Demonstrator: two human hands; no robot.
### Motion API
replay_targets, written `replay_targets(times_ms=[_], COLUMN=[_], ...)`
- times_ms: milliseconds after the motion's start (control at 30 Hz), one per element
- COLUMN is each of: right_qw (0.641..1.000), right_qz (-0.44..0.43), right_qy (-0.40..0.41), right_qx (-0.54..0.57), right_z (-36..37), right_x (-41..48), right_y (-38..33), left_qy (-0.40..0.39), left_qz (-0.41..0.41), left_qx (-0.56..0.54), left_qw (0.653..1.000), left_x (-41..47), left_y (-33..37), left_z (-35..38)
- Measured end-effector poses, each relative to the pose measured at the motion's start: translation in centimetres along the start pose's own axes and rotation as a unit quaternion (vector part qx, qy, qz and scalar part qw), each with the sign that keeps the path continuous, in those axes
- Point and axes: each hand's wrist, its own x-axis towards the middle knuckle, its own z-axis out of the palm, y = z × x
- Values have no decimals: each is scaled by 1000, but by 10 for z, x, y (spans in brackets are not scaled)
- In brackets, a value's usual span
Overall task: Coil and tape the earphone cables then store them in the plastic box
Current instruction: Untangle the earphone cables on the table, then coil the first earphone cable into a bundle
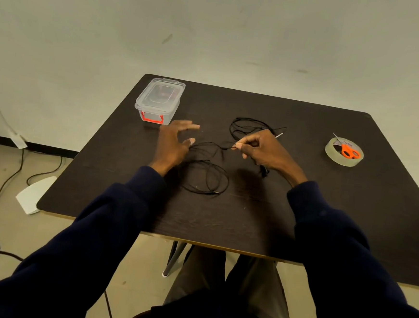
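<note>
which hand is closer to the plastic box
Left. The left hand is open just in front of the plastic box, slightly to its right. The right hand is farther off to the right, pinching an earphone cable.

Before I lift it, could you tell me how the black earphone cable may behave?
Probably floppy: the earphone cable lies in loose, uneven loops, so it should sag. Likely light, since the right hand holds a strand by a fingertip pinch. Overlapping loops may tangle.

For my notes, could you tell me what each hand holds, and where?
The right hand pinches a black earphone cable along its wire; the left hand holds nothing.
</note>
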Motion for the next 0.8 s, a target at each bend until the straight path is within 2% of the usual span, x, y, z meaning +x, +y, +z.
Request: replay_targets(times_ms=[67, 100, 167, 233, 333, 467, 567, 667, 800], right_qw=[1000, 1000, 1000, 1000, 1000, 1000, 998, 994, 987], right_qz=[-10, -13, -22, -27, -15, 6, 12, 3, -25], right_qy=[1, 0, 0, 5, 20, 28, 34, 38, 68], right_qx=[-11, -10, -6, 0, 11, -4, -42, -105, -143], right_z=[6, 8, 11, 13, 13, 6, 0, 7, 22], right_x=[5, 8, 11, 14, 15, 8, 0, -3, -5], right_y=[-7, -9, -12, -14, -12, 5, 20, 27, 26], left_qy=[-33, -75, -173, -232, -208, -145, -119, -147, -206], left_qz=[77, 104, 120, 107, 113, 124, 156, 188, 176], left_qx=[-29, -47, -63, -56, 0, -2, 80, 143, 87], left_qw=[996, 991, 976, 965, 972, 982, 977, 960, 959], left_x=[2, 3, 5, 8, 14, 23, 29, 32, 28], left_y=[13, 19, 28, 31, 27, 18, 8, 7, 7], left_z=[-1, 0, 4, 13, 27, 28, 25, 28, 27])
